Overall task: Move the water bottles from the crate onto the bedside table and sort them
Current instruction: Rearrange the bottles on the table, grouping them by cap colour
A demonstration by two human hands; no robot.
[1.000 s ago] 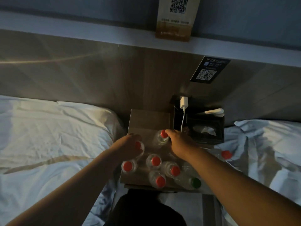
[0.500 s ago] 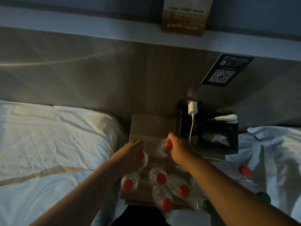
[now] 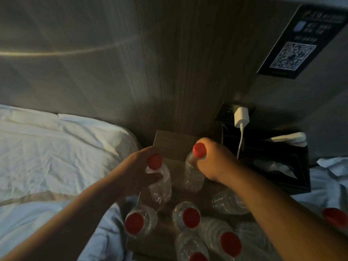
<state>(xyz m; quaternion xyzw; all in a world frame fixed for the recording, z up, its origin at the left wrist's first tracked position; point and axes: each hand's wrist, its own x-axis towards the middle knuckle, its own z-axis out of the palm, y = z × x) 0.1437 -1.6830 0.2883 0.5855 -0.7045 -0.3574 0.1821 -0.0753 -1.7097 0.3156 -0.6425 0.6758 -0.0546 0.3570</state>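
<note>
Head view: left hand (image 3: 137,170) grips left bottle (image 3: 162,187), right hand (image 3: 216,162) grips right bottle (image 3: 194,176); bedside table (image 3: 173,146) rear strip seems bare.

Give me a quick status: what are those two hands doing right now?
Left hand grips one red-capped bottle. Right hand grips a second bottle. Standing bottles crowd the bedside table.

Dim hotel-style bedroom. White-sheeted bed (image 3: 56,157) left, second bed (image 3: 327,178) right, small bench (image 3: 173,146) squeezed between. Wood-panel headboard wall (image 3: 169,63) behind. QR-code sign (image 3: 301,42) on wall, white charger (image 3: 241,117) in socket, black tissue box (image 3: 273,166) beside bench.
</note>
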